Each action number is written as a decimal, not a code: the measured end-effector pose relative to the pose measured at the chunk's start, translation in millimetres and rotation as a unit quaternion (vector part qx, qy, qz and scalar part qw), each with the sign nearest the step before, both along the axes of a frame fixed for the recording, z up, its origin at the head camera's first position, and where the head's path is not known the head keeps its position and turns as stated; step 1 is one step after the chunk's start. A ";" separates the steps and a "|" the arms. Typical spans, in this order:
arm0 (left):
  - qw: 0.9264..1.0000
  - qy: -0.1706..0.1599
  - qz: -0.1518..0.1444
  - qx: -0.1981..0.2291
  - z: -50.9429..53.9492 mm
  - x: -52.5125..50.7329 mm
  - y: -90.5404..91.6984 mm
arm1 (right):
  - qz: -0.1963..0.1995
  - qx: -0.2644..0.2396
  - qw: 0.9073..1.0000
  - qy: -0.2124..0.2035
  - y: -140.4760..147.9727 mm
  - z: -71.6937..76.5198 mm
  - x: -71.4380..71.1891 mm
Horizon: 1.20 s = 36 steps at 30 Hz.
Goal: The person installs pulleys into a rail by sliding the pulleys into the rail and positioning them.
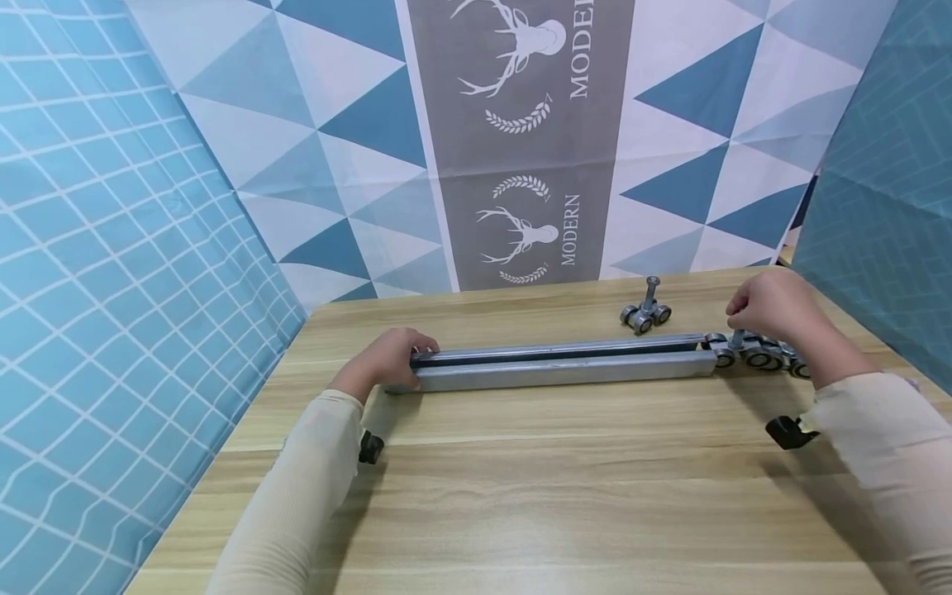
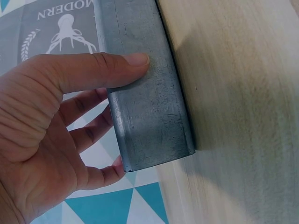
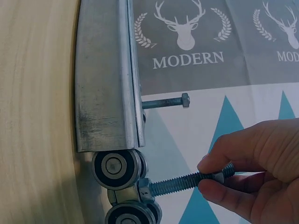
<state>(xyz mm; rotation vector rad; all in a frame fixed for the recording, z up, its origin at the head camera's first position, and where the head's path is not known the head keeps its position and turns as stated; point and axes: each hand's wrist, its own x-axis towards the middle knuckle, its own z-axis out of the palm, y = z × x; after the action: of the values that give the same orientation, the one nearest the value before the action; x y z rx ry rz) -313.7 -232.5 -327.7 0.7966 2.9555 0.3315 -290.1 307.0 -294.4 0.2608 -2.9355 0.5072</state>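
A metal rail (image 1: 565,372) with a slot along its top lies across the table. My left hand (image 1: 394,359) grips its left end, thumb on the near side face in the left wrist view and fingers around the far side. At the rail's right end, my right hand (image 1: 777,306) pinches the upright bolt (image 3: 175,184) of a wheeled roller (image 3: 119,172) between thumb and fingers. The roller's wheels are at the rail's end opening; whether any are inside is unclear. Another wheeled piece (image 1: 777,355) sits just right of it, partly under the hand.
Behind the rail stands a separate roller (image 1: 645,314) with its bolt upright. The wooden table (image 1: 558,496) extends in front of the rail. A patterned cloth (image 1: 357,165) hangs behind the table, with blue cloths (image 1: 111,248) at left and right.
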 end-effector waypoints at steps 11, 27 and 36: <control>1.000 0.003 -0.003 0.003 -1.8 -2.1 -0.7 | 0.018 -0.020 1.000 -0.015 -1.9 -4.8 -2.5; 1.000 0.001 0.004 0.004 -0.7 0.7 -1.1 | 0.025 -0.009 0.999 -0.036 -10.2 -2.2 -3.9; 1.000 0.003 0.001 0.004 -0.4 0.4 -0.6 | 0.041 0.000 0.998 -0.040 -17.2 -0.9 -1.9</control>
<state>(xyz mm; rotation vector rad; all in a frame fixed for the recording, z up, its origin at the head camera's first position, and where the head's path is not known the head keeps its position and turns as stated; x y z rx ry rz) -313.3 -233.1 -328.1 0.7979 2.9616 0.3418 -292.0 289.8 -295.3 0.3716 -3.0122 0.5395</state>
